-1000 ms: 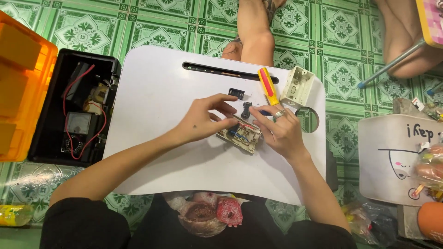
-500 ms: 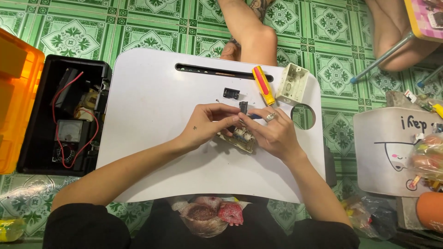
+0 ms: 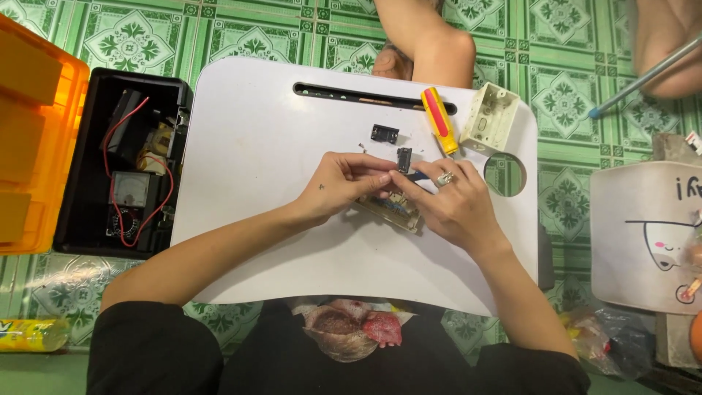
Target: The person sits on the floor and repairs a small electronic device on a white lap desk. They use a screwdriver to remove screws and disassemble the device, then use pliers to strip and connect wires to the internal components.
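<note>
Both hands meet mid-desk [image 3: 292,241]: left hand [image 3: 340,183] and right hand [image 3: 446,205] (ring on one finger) pinch a small circuit board [image 3: 395,212], wrists bent inward.

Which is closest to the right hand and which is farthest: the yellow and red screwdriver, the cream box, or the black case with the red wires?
Seen from the head camera, from the right hand:
1. Yellow and red screwdriver, just above it on the white lap table.
2. Cream box, a little farther, at the table's upper right corner.
3. Black case with red wires, far away on the floor, left of the table.
</note>
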